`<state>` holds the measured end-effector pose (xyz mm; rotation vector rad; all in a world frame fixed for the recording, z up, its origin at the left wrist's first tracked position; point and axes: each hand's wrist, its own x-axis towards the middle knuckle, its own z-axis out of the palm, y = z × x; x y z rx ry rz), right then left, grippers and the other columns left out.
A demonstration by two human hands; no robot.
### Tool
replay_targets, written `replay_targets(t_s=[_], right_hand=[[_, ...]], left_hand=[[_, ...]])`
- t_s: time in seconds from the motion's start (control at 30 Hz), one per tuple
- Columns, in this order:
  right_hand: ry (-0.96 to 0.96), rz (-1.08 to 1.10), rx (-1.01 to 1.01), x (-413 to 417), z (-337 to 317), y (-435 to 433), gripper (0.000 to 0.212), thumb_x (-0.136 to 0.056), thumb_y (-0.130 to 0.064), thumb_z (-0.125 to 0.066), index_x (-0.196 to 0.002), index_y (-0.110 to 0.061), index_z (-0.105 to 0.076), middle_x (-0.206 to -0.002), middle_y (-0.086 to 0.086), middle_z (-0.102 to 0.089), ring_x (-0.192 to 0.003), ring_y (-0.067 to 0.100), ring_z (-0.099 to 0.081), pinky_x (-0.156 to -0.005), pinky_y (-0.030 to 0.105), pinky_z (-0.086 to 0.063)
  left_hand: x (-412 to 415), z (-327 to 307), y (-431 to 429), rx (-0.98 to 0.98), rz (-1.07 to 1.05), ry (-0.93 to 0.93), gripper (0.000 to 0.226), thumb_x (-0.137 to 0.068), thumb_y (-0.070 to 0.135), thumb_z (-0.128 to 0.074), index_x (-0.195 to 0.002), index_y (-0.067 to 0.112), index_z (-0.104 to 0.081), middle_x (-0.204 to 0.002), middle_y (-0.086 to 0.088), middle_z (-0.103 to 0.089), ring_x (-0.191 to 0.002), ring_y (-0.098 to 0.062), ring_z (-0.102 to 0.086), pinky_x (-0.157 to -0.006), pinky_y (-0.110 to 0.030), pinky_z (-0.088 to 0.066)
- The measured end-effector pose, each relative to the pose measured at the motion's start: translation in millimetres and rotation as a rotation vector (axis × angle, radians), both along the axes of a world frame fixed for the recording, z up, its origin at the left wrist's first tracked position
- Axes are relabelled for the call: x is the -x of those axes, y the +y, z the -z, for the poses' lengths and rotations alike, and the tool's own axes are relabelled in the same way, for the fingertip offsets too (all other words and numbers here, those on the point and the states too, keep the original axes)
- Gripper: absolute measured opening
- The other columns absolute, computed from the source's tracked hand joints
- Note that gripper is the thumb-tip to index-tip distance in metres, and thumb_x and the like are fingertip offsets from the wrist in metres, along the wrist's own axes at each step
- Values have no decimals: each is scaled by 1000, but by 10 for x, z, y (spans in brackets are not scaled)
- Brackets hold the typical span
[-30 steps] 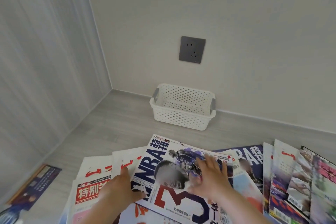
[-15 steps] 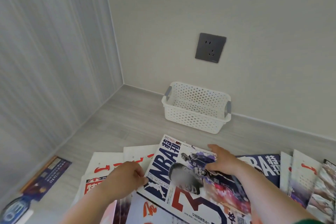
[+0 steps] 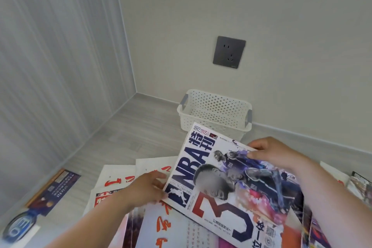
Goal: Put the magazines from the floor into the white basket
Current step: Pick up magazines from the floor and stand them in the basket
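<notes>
Two hands grip one magazine (image 3: 231,183) by its edges, left hand (image 3: 145,189) and right hand (image 3: 271,153), raised above other magazines (image 3: 120,183) on the floor (image 3: 124,139), near the white basket (image 3: 215,112).

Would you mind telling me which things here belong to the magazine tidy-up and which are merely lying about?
Belongs to the job:
NBA magazine, held by left hand and right hand
other floor magazines
white basket

Lying about:
wall socket
dark leaflet by the left wall
</notes>
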<state>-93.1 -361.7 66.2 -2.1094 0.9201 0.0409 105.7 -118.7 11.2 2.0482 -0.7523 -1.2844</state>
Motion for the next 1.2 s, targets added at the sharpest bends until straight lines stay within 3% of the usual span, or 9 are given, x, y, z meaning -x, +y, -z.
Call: replay_targets(t_s=[0.1, 0.23, 0.33, 0.47, 0.63, 0.77, 1.0, 1.1, 1.2], right_hand=[[-200, 59, -8, 85, -337, -50, 20, -79, -6, -64, -79, -25, -68, -62, -23, -69, -67, -1, -62, -70, 13, -44], [-497, 184, 42, 91, -703, -152, 25, -79, -4, -61, -74, -28, -66, -55, -20, -69, -63, 4, -63, -68, 17, -45], [-767, 303, 35, -52, -847, -238, 27, -80, 1, -57, -72, -24, -63, -49, -20, -67, -47, -7, -61, -50, 7, -48], [-993, 453, 6, -308, -913, -387, 31, -82, 0, -56, -68, -26, -64, -49, -19, -67, -47, -6, -59, -50, 7, -48], [-903, 511, -3, -576, -793, -679, 19, -80, 0, -58, -73, -16, -64, -52, -14, -64, -49, -2, -58, -59, 16, -48], [-860, 543, -29, -766, -564, -870, 19, -79, 4, -58, -83, -14, -63, -74, -5, -63, -49, -7, -59, -57, 14, -48], [-897, 667, -222, -982, -169, -1233, 26, -81, 9, -52, -74, -14, -62, -52, -10, -68, -41, -4, -60, -42, 10, -48], [-851, 692, -326, -1059, 22, -1314, 32, -81, 10, -50, -71, -18, -61, -48, -10, -68, -42, 1, -62, -44, 19, -50], [-850, 771, -388, -1133, 204, -1379, 35, -79, 14, -48, -71, -17, -60, -66, 1, -67, -51, 14, -64, -56, 30, -54]], left_hand=[[-36, -142, -159, 283, -223, -18, 27, -75, 9, -67, -97, 20, -56, -96, 0, -67, -78, -11, -65, -57, -16, -49], [-149, -521, -530, 702, -525, 266, 12, -80, 4, -59, -81, 15, -62, -67, 4, -75, -61, -10, -70, -51, -18, -56], [-196, -805, -895, 874, -471, 348, 18, -84, 6, -51, -85, 17, -65, -72, 6, -75, -69, -10, -70, -59, -19, -57], [-266, -1159, -1396, 899, -414, 138, 19, -83, 7, -55, -84, 23, -63, -91, -2, -70, -84, -19, -66, -76, -32, -54], [-565, -1560, -1889, 966, -421, -89, 21, -81, 2, -57, -75, 22, -60, -78, 5, -64, -56, 1, -64, -51, -10, -53], [-709, -1599, -2260, 964, -477, -45, 21, -81, -4, -54, -90, 14, -58, -78, 2, -63, -68, -12, -62, -63, -24, -55], [-832, -1211, -2676, 848, -516, 82, 28, -84, -6, -46, -107, 7, -54, -100, -11, -62, -85, -27, -61, -80, -40, -51], [-939, -1055, -2796, 817, -478, 114, 35, -83, -9, -39, -112, 6, -52, -93, -10, -64, -77, -26, -61, -74, -39, -51], [-1002, -915, -2888, 792, -424, 169, 35, -82, -8, -36, -108, 10, -52, -82, -6, -63, -71, -23, -60, -71, -36, -50]])
